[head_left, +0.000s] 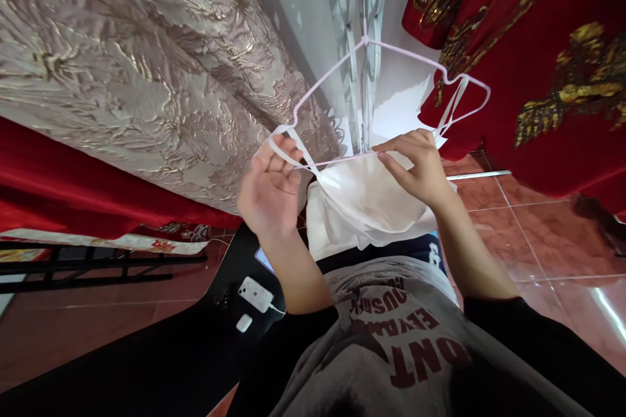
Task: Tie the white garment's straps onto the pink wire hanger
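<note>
A pale pink wire hanger (391, 52) hangs in front of me from a rail. A white garment (366, 202) with thin straps droops below its bottom bar. My left hand (268, 186) has its palm turned up and fingers curled around one white strap at the hanger's left end. My right hand (415, 166) pinches the garment's top edge against the hanger's bottom bar. Another strap loops over the hanger's right shoulder (457, 98).
A beige gold-embroidered garment (147, 65) hangs at left with red cloth below it. Red gold-embroidered garments (548, 58) hang at right. A black surface (195, 339) below holds a white phone (255, 293) and a small white case (243, 322). Red tiled floor (538, 228) lies beyond.
</note>
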`<state>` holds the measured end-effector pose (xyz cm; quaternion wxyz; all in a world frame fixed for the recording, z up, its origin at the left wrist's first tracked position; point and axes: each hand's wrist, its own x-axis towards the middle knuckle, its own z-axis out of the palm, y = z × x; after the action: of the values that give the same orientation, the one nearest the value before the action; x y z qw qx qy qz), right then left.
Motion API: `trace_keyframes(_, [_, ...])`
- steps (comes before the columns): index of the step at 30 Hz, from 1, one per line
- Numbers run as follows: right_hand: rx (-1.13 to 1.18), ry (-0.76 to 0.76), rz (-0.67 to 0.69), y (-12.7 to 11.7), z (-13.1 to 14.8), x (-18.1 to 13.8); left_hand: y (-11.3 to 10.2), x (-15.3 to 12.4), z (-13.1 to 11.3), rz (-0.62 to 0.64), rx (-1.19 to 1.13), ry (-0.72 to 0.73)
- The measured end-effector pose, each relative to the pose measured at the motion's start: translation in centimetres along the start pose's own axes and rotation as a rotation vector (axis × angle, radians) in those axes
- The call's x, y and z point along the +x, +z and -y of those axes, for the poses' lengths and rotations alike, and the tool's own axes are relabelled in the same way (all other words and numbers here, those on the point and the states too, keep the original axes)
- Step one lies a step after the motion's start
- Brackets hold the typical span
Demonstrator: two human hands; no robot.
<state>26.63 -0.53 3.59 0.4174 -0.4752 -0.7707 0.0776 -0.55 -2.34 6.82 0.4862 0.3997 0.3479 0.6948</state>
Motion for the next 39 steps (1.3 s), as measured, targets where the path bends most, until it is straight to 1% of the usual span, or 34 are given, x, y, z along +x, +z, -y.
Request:
trace_keyframes(2, [-0.001, 0.001, -0.002, 0.0, 0.0, 0.0, -0.9, 1.0, -0.4, -0.065, -0.009, 0.111])
trace_keyframes(4, [-0.009, 0.001, 0.004, 0.0, -0.1, -0.1, -1.9, 1.7, 0.2, -0.195, 0.040, 0.232])
trace_keyframes(5, [-0.013, 0.001, 0.006, 0.0, -0.2, -0.2, -2.4, 1.8, 0.8, -0.278, 0.070, 0.276])
trace_keyframes(6, [-0.015, 0.001, 0.006, 0.1, -0.3, -0.2, -2.8, 1.9, 1.5, -0.361, 0.096, 0.299])
trace_keyframes(7, [-0.015, 0.000, 0.006, 0.2, -0.4, -0.2, -3.0, 1.8, 2.3, -0.425, 0.116, 0.292])
trace_keyframes(8, [-0.009, -0.001, 0.007, 0.3, -0.4, -0.2, -3.0, 1.6, 3.1, -0.458, 0.127, 0.255])
trace_keyframes(9, [0.001, -0.004, 0.009, 0.5, -0.4, -0.2, -2.8, 1.4, 3.8, -0.453, 0.128, 0.197])
trace_keyframes(10, [0.013, -0.005, 0.012, 0.7, -0.3, -0.2, -2.4, 1.1, 4.4, -0.416, 0.123, 0.129])
trace_keyframes(12, [0.033, -0.004, 0.020, 1.0, 0.0, -0.1, -1.2, 0.6, 5.4, -0.301, 0.095, 0.022])
trace_keyframes(14, [0.040, -0.004, 0.021, 1.2, 0.3, -0.2, 0.2, 0.1, 5.9, -0.230, 0.053, 0.010])
trace_keyframes(16, [0.046, -0.022, -0.009, 1.2, 0.5, -0.4, 1.3, -0.2, 6.2, -0.212, 0.005, 0.046])
trace_keyframes(17, [0.047, -0.030, -0.060, 1.1, 0.5, -0.7, 1.6, -0.2, 6.2, -0.205, -0.013, 0.058])
trace_keyframes(18, [0.043, -0.028, -0.144, 0.9, 0.3, -0.9, 1.8, -0.2, 6.2, -0.194, -0.025, 0.060])
trace_keyframes(21, [0.039, 0.056, -0.522, -0.1, -1.3, -1.3, 1.9, 0.1, 6.2, -0.182, -0.041, 0.031])
trace_keyframes(22, [0.071, 0.097, -0.610, -0.5, -2.0, -1.2, 1.9, 0.2, 6.2, -0.187, -0.040, 0.022])
trace_keyframes(23, [0.129, 0.140, -0.647, -1.0, -2.8, -1.0, 1.9, 0.2, 6.2, -0.191, -0.037, 0.014])
trace_keyframes(24, [0.204, 0.192, -0.625, -1.5, -3.5, -0.7, 1.9, 0.2, 6.2, -0.192, -0.031, 0.008])
trace_keyframes(26, [0.325, 0.311, -0.468, -2.5, -4.5, 0.2, 2.1, 0.2, 6.3, -0.189, -0.019, 0.001])
trace_keyframes(27, [0.345, 0.369, -0.389, -3.0, -4.7, 0.6, 2.1, 0.1, 6.4, -0.188, -0.016, 0.003])
trace_keyframes(29, [0.321, 0.437, -0.302, -3.6, -4.6, 1.4, 2.2, 0.0, 6.6, -0.182, -0.009, 0.017])
trace_keyframes(31, [0.302, 0.406, -0.332, -4.2, -4.1, 2.1, 2.0, 0.1, 6.8, -0.168, 0.023, 0.031])
trace_keyframes(34, [0.330, 0.253, -0.463, -4.9, -3.3, 3.0, 1.7, 0.3, 6.8, -0.155, 0.084, 0.031])
trace_keyframes(36, [0.284, 0.135, -0.591, -5.4, -3.1, 3.7, 1.6, 0.6, 6.6, -0.156, 0.092, 0.006])
trace_keyframes(39, [0.224, -0.051, -0.835, -6.1, -3.4, 4.4, 1.5, 0.9, 6.0, -0.149, 0.064, -0.057])
